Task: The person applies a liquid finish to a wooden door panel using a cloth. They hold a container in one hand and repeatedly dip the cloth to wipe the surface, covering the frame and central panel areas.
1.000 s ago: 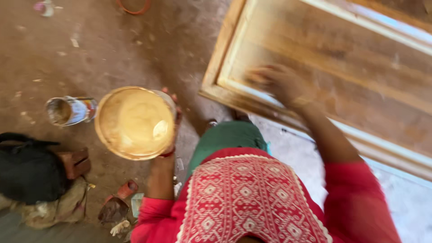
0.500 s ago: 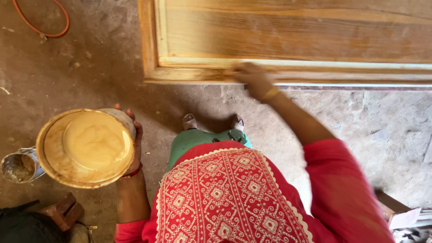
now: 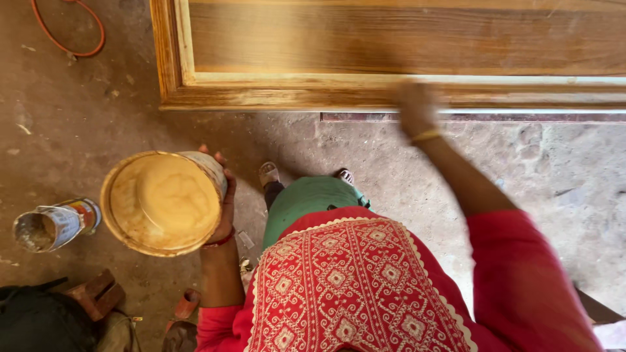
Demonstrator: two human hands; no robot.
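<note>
Left hand has its fingers wrapped round the paste tub, near left. Right hand on the wooden frame's bottom rail is too blurred to read. I'd keep strokes along the grain and the tub level.

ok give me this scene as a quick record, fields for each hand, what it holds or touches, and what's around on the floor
left hand: holds a round bucket of pale yellowish paste, gripped at its side
right hand: blurred, pressed on the lower rail of the wooden door panel; whether it holds anything cannot be told
door panel: lies flat, brown wood with pale edging
floor: rough concrete, dusty
near bucket: small open tin can to its left
top left: orange hose loop
bottom left: dark bag
clothing: red patterned top
</note>
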